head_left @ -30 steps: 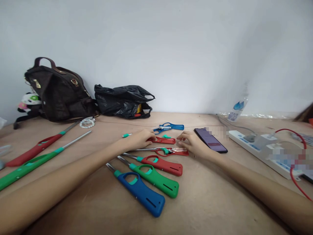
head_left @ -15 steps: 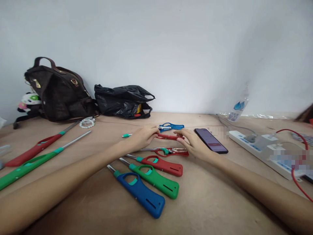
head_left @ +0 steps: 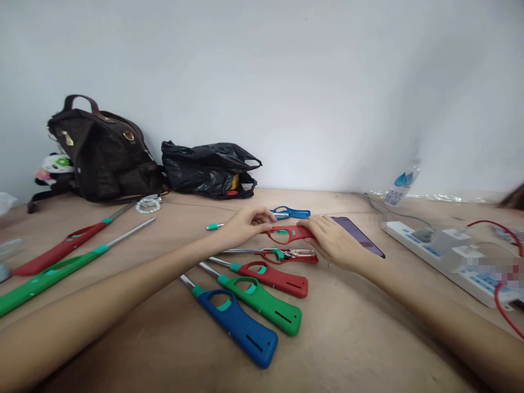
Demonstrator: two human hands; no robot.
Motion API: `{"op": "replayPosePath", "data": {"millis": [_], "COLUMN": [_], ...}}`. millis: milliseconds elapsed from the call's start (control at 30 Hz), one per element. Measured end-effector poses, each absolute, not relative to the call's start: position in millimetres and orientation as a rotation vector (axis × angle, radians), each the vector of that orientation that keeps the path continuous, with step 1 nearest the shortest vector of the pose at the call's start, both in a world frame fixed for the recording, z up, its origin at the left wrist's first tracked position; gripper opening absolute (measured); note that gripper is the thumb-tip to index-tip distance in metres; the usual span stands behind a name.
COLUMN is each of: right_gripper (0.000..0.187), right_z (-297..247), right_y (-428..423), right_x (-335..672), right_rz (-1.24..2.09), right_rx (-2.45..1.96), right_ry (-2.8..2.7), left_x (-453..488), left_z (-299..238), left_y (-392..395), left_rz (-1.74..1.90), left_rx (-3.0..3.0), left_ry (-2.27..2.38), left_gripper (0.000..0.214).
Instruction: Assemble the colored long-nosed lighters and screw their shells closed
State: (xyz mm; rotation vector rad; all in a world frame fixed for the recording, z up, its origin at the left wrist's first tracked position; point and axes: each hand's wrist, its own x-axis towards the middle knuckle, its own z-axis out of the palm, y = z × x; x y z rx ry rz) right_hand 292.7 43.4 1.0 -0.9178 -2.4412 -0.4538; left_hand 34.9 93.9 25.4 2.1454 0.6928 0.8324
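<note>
Left hand (head_left: pixel 254 222) and right hand (head_left: pixel 333 241) grip opposite ends of a red plastic looped lighter casing (head_left: pixel 290 234), presumably steadying it both sides, just beyond an opened red lighter half with clear tank (head_left: pixel 286 255), with closed red, green and blue plastic lighters (head_left: pixel 266 305) fanned nearer, seemingly for access.

Dark backpack (head_left: pixel 110 158), set near the wall (head_left: pixel 286 82), panda plush (head_left: pixel 52 165) seen at its side | black plastic bag (head_left: pixel 200 169), crumpled, placed just beside | pale beaded bracelet (head_left: pixel 141 206), laid on the bench (head_left: pixel 347 338) | phone (head_left: pixel 359 236), lit, partly covered | clear bottle (head_left: pixel 403 183), blue-marked | white power strip (head_left: pixel 403 232), plugs (head_left: pixel 423 235) inserted, red cable (head_left: pixel 496 297) attached
</note>
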Motion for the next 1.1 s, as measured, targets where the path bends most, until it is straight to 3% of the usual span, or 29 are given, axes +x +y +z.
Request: {"op": "replayPosePath", "data": {"millis": [200, 600, 800, 1100], "right_gripper": [0.022, 0.011, 0.023, 0.018], "right_z": [-3.5, 19.4, 8.1, 6.8], "right_y": [46.2, 40.3, 31.6, 28.8], "right_x": [296.1, 300.6, 283.4, 278.9], "right_rz": [-0.022, 0.325, 0.325, 0.254], "right_rx": [-1.035, -1.177, -1.006, -1.045], "right_ry": [-2.412, -2.529, -2.657, -2.682], "left_x": [29.2, 33.0, 33.6, 37.2], "left_z": [20.4, 11.9, -0.9, -1.7], "left_y": [87.2, 75.7, 78.5, 78.4], "left_rz": [0.743, 0.553, 0.560, 0.589], "left_rx": [2.208, 2.590, 2.668, 2.719], "left_ry": [0.797, 0.890, 0.865, 0.884], "left_gripper": [0.016, 0.014, 0.014, 0.017]}}
